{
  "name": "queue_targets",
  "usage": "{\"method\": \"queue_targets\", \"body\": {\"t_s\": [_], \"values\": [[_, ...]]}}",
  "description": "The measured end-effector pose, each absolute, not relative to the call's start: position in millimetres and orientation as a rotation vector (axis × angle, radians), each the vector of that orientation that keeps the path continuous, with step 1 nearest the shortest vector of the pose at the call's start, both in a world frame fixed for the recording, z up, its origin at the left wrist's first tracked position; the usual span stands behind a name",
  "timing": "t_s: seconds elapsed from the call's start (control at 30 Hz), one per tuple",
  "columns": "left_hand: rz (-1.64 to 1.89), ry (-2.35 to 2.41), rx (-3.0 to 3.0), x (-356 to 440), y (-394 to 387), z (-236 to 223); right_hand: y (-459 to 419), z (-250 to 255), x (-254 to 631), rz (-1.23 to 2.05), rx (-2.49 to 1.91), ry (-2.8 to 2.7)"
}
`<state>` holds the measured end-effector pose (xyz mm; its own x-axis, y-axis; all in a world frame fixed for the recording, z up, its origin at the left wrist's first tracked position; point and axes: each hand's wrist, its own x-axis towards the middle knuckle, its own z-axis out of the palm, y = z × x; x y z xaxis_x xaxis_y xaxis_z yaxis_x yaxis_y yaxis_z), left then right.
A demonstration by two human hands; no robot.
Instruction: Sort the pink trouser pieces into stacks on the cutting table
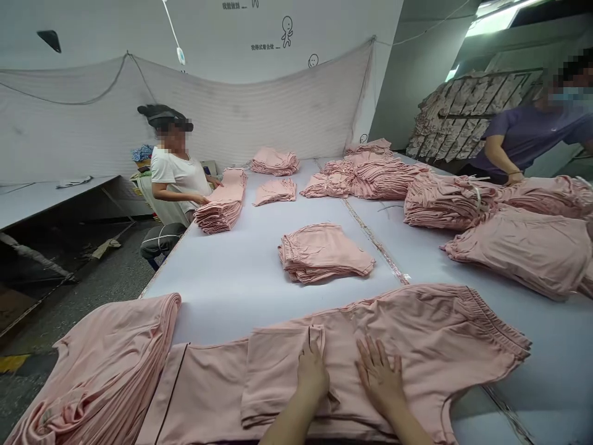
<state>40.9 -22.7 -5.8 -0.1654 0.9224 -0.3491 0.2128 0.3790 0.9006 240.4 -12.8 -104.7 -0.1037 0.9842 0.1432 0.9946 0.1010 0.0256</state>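
Observation:
A pink garment with an elastic waistband lies spread across the near edge of the white table. On its left part sits a folded flap of pink cloth. My left hand rests on that flap with its fingers curled at the fold's edge. My right hand lies flat on the garment beside it, fingers spread. Neither hand lifts anything.
A thick heap of pink garments hangs over the table's left corner. A folded stack sits mid-table, with more stacks and piles further back and right. A seated person works at the far left; another person leans in at right.

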Motion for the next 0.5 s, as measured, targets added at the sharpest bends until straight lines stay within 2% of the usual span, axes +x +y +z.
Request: {"method": "queue_targets", "body": {"t_s": [0.13, 0.27, 0.4, 0.5], "values": [[0.928, 1.527, 0.818, -6.6, -31.5, 11.3, -10.4, -100.6, 238.0, -0.231, -2.060, -2.267], [1.010, 1.401, 0.641, -105.3, -62.2, 33.3, -10.6, -95.5, 236.7, -0.202, -2.148, -2.300], [1.194, 1.567, 0.524, -222.1, -112.7, 51.7, -11.7, -90.3, 232.0, -0.103, -2.225, -2.299], [1.197, 1.746, 0.549, -278.9, -144.2, 54.3, -19.7, -91.1, 218.8, -0.110, -2.175, -2.323]]}}
